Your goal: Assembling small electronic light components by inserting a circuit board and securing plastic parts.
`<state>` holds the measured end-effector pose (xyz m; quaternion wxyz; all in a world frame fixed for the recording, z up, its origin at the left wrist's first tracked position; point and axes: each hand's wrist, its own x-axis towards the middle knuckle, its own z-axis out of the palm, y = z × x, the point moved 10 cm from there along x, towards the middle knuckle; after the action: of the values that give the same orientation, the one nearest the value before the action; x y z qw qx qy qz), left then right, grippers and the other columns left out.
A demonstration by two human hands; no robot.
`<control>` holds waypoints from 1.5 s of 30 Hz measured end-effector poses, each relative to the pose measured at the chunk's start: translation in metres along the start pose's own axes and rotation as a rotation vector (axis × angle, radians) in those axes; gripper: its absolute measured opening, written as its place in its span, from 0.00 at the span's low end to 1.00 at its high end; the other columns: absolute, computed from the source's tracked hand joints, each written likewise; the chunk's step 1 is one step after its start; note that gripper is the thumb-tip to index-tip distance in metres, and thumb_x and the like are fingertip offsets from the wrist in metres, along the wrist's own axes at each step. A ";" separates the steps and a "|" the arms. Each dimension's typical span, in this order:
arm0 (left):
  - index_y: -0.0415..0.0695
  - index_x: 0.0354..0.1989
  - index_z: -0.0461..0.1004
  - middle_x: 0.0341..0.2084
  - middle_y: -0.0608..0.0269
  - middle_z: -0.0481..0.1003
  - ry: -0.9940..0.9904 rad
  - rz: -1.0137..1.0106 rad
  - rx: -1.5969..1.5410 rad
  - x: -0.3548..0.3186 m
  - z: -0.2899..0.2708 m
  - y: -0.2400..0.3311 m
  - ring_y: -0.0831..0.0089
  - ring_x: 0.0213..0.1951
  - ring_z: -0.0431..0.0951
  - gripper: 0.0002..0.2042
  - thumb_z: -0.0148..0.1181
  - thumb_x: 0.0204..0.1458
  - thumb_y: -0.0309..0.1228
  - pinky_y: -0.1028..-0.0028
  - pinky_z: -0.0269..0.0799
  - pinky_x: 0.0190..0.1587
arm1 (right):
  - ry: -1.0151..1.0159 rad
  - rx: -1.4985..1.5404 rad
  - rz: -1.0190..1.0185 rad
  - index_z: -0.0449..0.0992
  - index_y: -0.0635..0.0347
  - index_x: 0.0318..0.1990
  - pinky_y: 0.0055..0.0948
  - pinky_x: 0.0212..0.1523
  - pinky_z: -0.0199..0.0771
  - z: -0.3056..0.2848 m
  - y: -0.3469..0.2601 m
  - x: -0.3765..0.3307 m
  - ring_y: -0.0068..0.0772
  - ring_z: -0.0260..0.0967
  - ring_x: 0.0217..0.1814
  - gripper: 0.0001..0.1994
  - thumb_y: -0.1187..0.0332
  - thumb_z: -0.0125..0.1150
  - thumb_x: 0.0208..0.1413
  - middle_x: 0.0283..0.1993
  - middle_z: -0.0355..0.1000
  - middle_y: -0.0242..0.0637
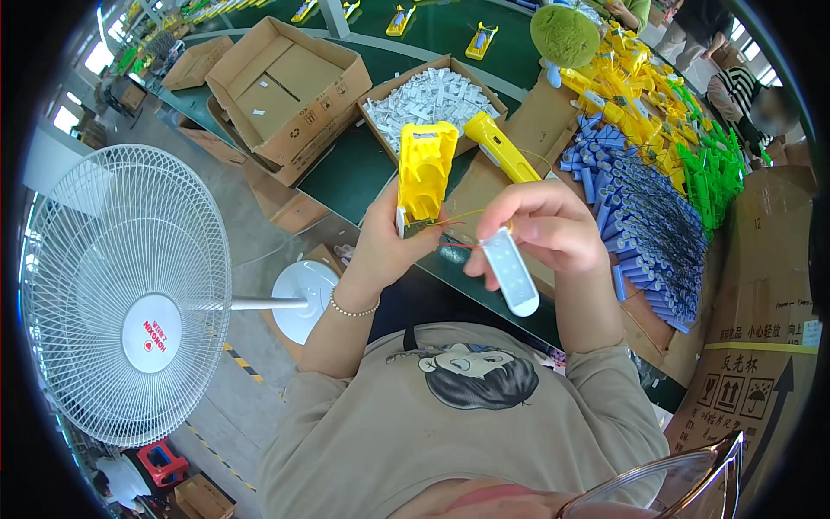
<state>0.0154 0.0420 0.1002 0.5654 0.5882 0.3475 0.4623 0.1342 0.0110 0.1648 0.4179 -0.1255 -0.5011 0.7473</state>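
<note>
My left hand [384, 244] is closed around a yellow plastic flashlight shell [427, 171], held upright with its hollow, ribbed inside showing. Between the fingers of my right hand [553, 227] is a white LED light panel [512, 273], a rounded strip with small light dots, tilted downward. Thin red and yellow wires [461, 246] run between the panel and the shell. Just beyond my right hand, another yellow flashlight body [501, 147] lies on cardboard. My fingers hide the lower part of the shell and the panel's upper end.
Beyond the shell stands a box of small white parts [432, 97], with an open cardboard box [290, 86] to its left. Blue cylindrical cells [644, 221], yellow shells [627, 78] and green parts [713, 169] are heaped at right. A white fan [125, 294] stands left.
</note>
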 end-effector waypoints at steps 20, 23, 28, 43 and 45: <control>0.34 0.59 0.54 0.43 0.55 0.69 -0.061 0.256 0.159 -0.014 0.033 -0.008 0.70 0.45 0.70 0.24 0.34 0.63 0.41 0.72 0.63 0.49 | 0.448 -0.001 0.075 0.74 0.67 0.33 0.16 0.13 0.46 -0.052 0.029 0.000 0.14 0.51 0.10 0.13 0.63 0.58 0.58 0.13 0.62 0.29; 0.33 0.59 0.54 0.43 0.54 0.69 0.017 0.228 -0.006 -0.013 0.027 -0.017 0.70 0.44 0.70 0.24 0.36 0.62 0.40 0.72 0.64 0.49 | 0.357 0.048 0.085 0.74 0.67 0.32 0.16 0.13 0.46 -0.044 0.028 -0.001 0.15 0.51 0.10 0.14 0.62 0.59 0.57 0.13 0.61 0.29; 0.34 0.59 0.55 0.42 0.55 0.69 0.012 0.270 0.124 -0.016 0.032 -0.007 0.72 0.42 0.70 0.24 0.38 0.62 0.40 0.73 0.65 0.46 | 0.386 0.015 0.154 0.74 0.66 0.32 0.17 0.15 0.50 -0.049 0.035 -0.004 0.15 0.53 0.11 0.14 0.61 0.60 0.56 0.13 0.61 0.28; 0.39 0.63 0.50 0.53 0.50 0.65 0.128 0.286 0.183 -0.011 0.015 -0.009 0.65 0.50 0.70 0.36 0.64 0.47 0.28 0.68 0.67 0.52 | 0.514 -0.588 0.071 0.68 0.70 0.52 0.24 0.46 0.73 -0.059 0.016 -0.006 0.28 0.72 0.45 0.26 0.73 0.69 0.45 0.43 0.73 0.42; 0.40 0.51 0.67 0.41 0.56 0.73 0.217 0.624 0.558 -0.018 0.004 0.033 0.64 0.38 0.74 0.27 0.70 0.40 0.27 0.66 0.68 0.45 | 0.436 -0.406 0.128 0.67 0.71 0.53 0.22 0.46 0.73 -0.051 0.022 -0.004 0.25 0.72 0.45 0.26 0.76 0.69 0.44 0.44 0.73 0.39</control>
<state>0.0096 0.0204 0.1307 0.1780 0.7434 0.3221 0.5585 0.1569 0.0371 0.1217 0.4341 -0.3951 -0.5299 0.6120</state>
